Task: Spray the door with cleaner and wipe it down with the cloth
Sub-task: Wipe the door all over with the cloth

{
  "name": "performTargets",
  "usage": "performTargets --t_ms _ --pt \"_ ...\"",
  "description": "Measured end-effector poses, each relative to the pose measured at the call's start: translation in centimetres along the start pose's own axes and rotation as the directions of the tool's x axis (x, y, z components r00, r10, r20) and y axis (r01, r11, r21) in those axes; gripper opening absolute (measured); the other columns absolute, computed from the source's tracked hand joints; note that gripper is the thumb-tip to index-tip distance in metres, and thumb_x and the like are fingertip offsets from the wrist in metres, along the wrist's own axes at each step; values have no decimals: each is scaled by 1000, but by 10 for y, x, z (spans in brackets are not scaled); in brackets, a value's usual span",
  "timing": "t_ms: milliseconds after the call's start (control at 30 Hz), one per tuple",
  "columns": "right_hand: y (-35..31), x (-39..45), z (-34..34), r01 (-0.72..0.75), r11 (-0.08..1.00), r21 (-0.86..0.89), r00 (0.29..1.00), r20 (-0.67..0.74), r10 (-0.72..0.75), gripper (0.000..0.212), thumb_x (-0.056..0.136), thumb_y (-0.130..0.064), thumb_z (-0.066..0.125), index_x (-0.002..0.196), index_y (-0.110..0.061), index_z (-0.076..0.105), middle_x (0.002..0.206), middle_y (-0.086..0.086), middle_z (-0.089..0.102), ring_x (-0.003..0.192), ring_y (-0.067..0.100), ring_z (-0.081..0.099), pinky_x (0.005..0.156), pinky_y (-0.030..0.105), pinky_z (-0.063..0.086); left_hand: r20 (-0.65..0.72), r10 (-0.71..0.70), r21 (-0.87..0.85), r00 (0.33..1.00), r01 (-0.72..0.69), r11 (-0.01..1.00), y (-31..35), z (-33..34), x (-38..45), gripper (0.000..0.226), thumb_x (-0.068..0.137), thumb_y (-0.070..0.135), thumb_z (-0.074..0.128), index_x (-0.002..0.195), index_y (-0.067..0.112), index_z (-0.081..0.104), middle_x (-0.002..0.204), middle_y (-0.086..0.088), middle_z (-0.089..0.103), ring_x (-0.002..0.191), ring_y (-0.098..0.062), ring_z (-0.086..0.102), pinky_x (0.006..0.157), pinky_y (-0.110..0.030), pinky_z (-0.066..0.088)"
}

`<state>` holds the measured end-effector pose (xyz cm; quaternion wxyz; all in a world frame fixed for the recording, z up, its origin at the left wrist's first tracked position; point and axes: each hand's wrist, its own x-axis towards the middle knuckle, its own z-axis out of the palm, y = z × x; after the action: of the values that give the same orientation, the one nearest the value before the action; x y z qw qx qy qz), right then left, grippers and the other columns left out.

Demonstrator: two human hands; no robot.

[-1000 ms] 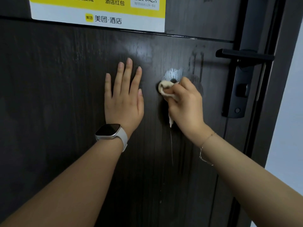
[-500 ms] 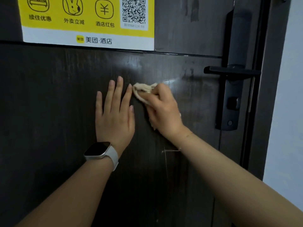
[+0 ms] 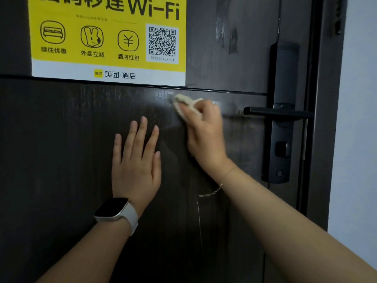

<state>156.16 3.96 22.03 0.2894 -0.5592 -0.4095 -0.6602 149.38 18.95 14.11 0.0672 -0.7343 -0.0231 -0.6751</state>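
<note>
just under the lower edge of the yellow wi-fi poster (image 3: 108, 37), the cloth (image 3: 184, 102) sits bunched against the dark door (image 3: 61, 150), with the right hand (image 3: 204, 135) curled round it, fingers pinching the wad from above. half a second ago the cloth was lower down, touching the tips of the left hand; now it rides up beside the horizontal seam (image 3: 224, 91) below the poster, well clear of those fingers, between the poster's corner and the black lever handle (image 3: 277, 112). the view has also tilted upward, so more of the poster shows than before. the left hand (image 3: 136, 166) lies flat on the door below the poster, fingers straight and slightly apart, holding nothing, in the same bracing pose as a second ago; a white smartwatch (image 3: 116, 211) is on its wrist. a pale shine surrounds the cloth, likely wet cleaner. thin drip lines (image 3: 199, 217) run down the door well below the poster, not yet wiped. judging by this, spraying is done and wiping is working upward; the lower streaks and the smudges (image 3: 226, 37) right of the poster probably remain.
</note>
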Motion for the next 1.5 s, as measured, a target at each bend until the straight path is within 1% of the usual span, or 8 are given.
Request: performTargets --t_ms 267,400,567,733,967,1167,1367,1500 --pt "34 3 -11 -491 871 3 814 -355 460 46 85 3 44 124 -12 65 104 16 50 93 24 47 87 29 37 -10 19 -28 1000 -19 999 -2 4 -1 50 100 25 36 149 14 37 160 -10 23 149 -26 19 120 -52 15" --pt "-31 10 26 -188 982 -2 974 -126 186 49 79 6 45 121 -5 65 95 19 54 83 30 48 71 37 38 -19 5 -39 1000 -6 999 -3 2 -1 52 101 24 34 150 10 32 160 -10 24 149 -25 19 121 -49 14" --pt "-10 16 12 115 993 -24 988 102 -112 36 85 6 57 118 -2 67 89 19 54 79 33 51 67 42 43 -24 -52 -91 998 49 995 -3 0 -1 52 101 21 30 151 7 28 159 -11 25 149 -26 19 122 -44 12" --pt "4 -17 -10 21 999 -42 998 65 -19 39 86 1 46 120 -2 64 97 16 48 87 26 42 76 36 38 24 -23 -55 999 25 998 -3 -1 -4 51 101 19 31 150 8 30 160 -10 23 149 -26 16 122 -46 11" --pt "0 -197 -43 364 931 15 803 502 -322 43 84 -10 50 126 -16 46 101 7 41 86 23 44 71 33 36 -13 26 -246 1000 -29 969 20 -22 -44 51 99 13 35 150 9 32 160 -8 19 150 -24 14 123 -45 6" --pt "4 -211 -68 415 904 105 706 590 -393 29 104 -15 28 120 -17 51 102 10 60 85 25 47 73 34 39 174 103 -137 979 -80 987 35 7 -110 55 100 20 34 153 13 21 162 -6 15 151 -20 10 123 -42 3" --pt "-7 -173 -50 -5 1000 -3 953 303 5 35 85 2 49 117 -10 56 93 15 52 79 30 51 65 40 43 156 134 -30 979 -131 991 30 17 -119 54 102 23 30 153 10 18 161 -7 11 150 -22 10 123 -43 3" --pt "-33 -264 -59 -77 997 14 914 400 65 41 80 2 51 118 -13 52 100 9 47 80 26 49 63 37 42 146 131 -34 981 -127 991 31 17 -119 56 101 22 34 153 10 18 160 -7 11 149 -23 12 122 -44 4"
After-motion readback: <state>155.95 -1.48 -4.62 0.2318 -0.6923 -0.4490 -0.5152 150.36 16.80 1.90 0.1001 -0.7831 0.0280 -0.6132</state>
